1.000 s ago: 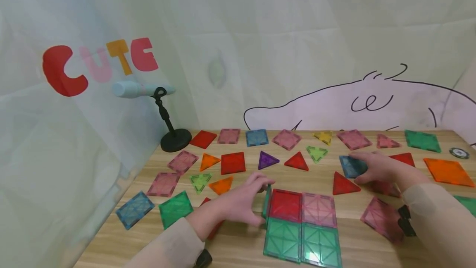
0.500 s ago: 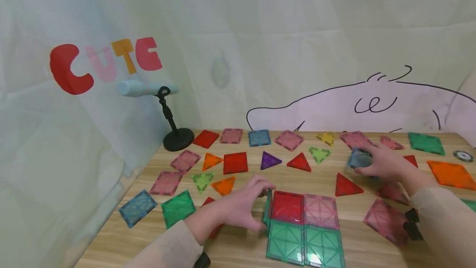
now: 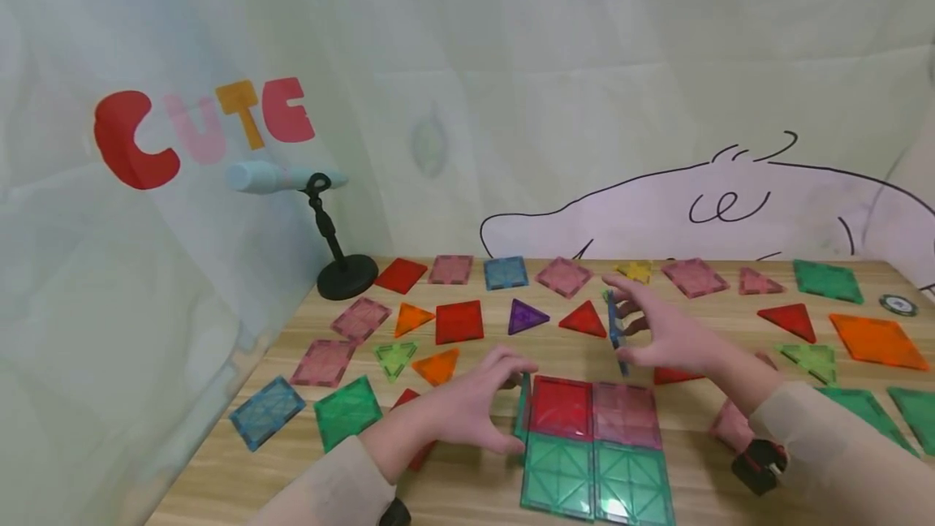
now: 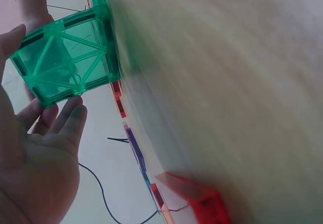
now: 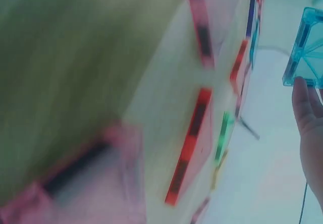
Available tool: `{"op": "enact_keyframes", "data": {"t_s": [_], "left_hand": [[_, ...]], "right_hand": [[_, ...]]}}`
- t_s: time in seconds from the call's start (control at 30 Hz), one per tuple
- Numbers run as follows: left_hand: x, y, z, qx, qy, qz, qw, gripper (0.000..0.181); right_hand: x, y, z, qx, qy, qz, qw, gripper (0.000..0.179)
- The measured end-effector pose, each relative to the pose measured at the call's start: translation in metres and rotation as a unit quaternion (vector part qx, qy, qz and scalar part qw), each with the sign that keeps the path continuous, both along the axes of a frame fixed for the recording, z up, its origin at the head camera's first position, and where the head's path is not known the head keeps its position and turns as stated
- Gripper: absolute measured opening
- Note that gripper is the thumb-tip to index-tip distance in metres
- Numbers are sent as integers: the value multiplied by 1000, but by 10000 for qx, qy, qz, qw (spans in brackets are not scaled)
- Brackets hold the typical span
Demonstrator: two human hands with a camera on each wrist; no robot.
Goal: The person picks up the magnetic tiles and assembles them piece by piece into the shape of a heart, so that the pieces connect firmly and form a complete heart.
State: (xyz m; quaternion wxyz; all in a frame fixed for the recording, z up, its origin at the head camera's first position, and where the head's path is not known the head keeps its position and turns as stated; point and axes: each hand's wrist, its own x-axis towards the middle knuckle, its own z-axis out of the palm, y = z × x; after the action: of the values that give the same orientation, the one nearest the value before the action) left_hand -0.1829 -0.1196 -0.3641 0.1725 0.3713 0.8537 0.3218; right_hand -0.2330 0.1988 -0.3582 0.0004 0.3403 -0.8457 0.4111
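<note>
Four translucent magnetic tiles lie flat edge to edge in a two-by-two square: a red tile (image 3: pixel 561 407), a pink tile (image 3: pixel 626 415) and two green tiles (image 3: pixel 557 473). Along the left edge of the red one stands an upright green square tile (image 4: pixel 107 40); my left hand (image 3: pixel 475 408) holds it by opposite edges, thumb on one and fingertips on the other. Above the table, behind the pink tile, my right hand (image 3: pixel 668 331) grips a blue square tile (image 3: pixel 613 319) between thumb and fingers, turned upright. Only part of that blue tile shows in the right wrist view.
Loose tiles lie around the wooden table, among them a purple triangle (image 3: pixel 527 316), a red square (image 3: pixel 458 321) and an orange square (image 3: pixel 879 341). A light-blue microphone (image 3: pixel 273 177) on a black stand (image 3: pixel 346 276) is at the back left. A round chip (image 3: pixel 898 304) lies far right.
My right hand has lifted the blue tile off the table, tipped it upright and carried it left towards the two-by-two square. My left hand stays at the green upright tile.
</note>
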Motion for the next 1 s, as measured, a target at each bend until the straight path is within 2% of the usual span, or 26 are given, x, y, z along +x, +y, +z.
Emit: {"op": "enact_keyframes", "data": {"t_s": [0.07,0.27,0.5,0.6,0.7,0.87,1.0], "left_hand": [[0,-1,0,48,-5,-6,10000,80],[1,-3,0,57,102,46,9999,79],[1,-6,-1,83,190,101,9997,79],[1,-6,-2,21,266,43,9996,79],[1,-5,-1,-49,284,55,9996,80],[0,-7,-1,177,72,242,9995,79],[-2,-10,-1,451,-87,341,9984,76]], "right_hand": [[3,-7,0,-103,35,175,9998,85],[13,-15,-4,-34,-359,379,9986,80],[26,-4,-3,222,-344,271,9988,82],[37,9,-3,324,-355,192,9987,81],[49,21,-4,556,-334,-53,9979,82],[62,36,-11,785,-54,-142,9968,81],[67,42,-19,709,-179,-60,9973,81]]}}
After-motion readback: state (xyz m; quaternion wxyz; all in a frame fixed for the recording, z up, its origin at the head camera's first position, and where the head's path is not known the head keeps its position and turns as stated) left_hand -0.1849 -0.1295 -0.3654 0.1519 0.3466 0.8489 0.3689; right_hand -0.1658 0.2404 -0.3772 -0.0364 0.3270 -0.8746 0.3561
